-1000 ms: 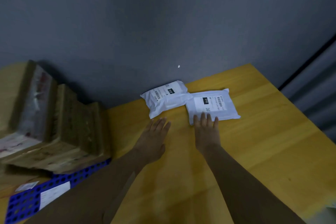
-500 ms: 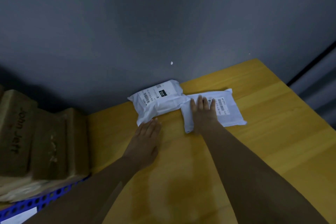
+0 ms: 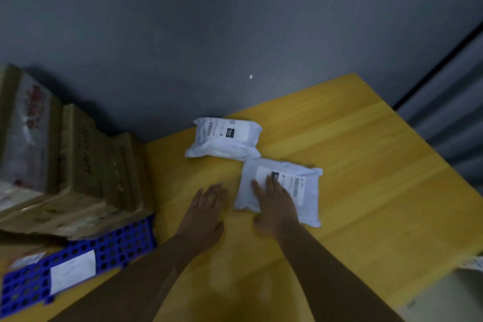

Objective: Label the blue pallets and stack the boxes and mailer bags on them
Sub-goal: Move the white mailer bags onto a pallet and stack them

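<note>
- Since half a second ago the near bag (image 3: 309, 204) has slid toward the person and turned under the right hand (image 3: 274, 204). The left hand (image 3: 206, 214) has drawn back from the far bag (image 3: 224, 138).
- Pallet (image 3: 117, 246), near left: a blue plastic grid pierced with round holes. A white paper label (image 3: 73, 270) lies on its top, so labelling of this one appears done.
- Left hand: flat on the bare table (image 3: 366, 165), fingers straight and holding nothing. It lies just beside the near bag without touching it, probably ready to take that edge.
- Right hand: palm down on the near bag, fingers straight, pressing rather than grasping. A flat press suits dragging slick film over wood.
- Near bag: a white, glossy, wrinkled mailer, soft and pillow-shaped. Its printed label with barcode faces up, partly under the fingers. Its far corner meets the far bag. It is on the table, not yet on the pallet.
- Boxes (image 3: 86, 172): brown cardboard, taped, stacked on the far part of the pallet and leaning. Their markings are too blurred to read.
- Far bag: the same white film but plumper, label up, lying at the foot of the wall (image 3: 235, 21). It too awaits stacking.
- Table: smooth yellow wood-grain board.
- Wall: matt grey and plain.
</note>
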